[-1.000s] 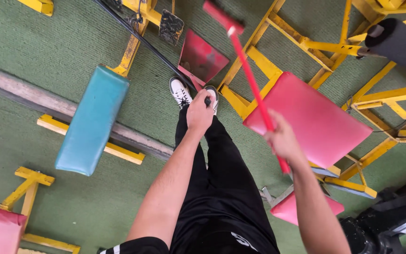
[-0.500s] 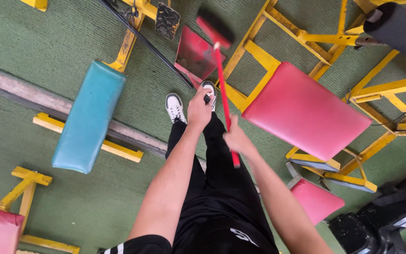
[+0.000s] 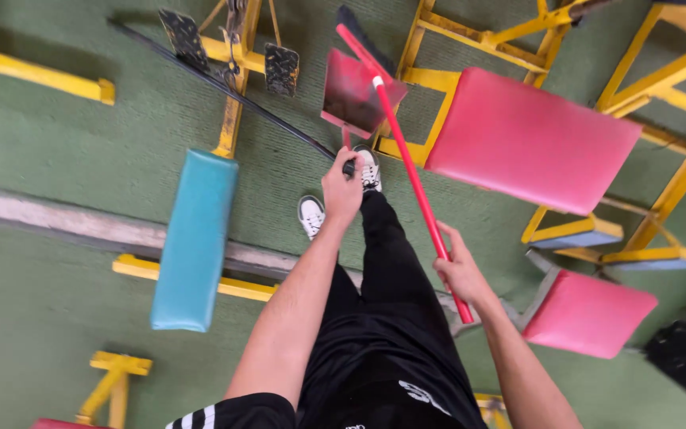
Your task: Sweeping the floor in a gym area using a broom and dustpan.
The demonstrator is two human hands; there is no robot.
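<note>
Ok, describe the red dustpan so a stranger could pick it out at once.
Start at the green carpeted floor and find the large red padded bench seat on its yellow metal frame. Just left of it, past the white sneakers, hangs the flat red plastic dustpan. Unlike the cushions, it is thin, hard and held by the left hand.

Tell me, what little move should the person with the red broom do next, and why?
Probably draw the red broom in the right hand back toward the red dustpan. The left hand holds the dustpan's handle, with the pan down by the green floor ahead of the white shoes, and the broom head sits just beyond the pan. Any dirt is too blurred to see.
</note>
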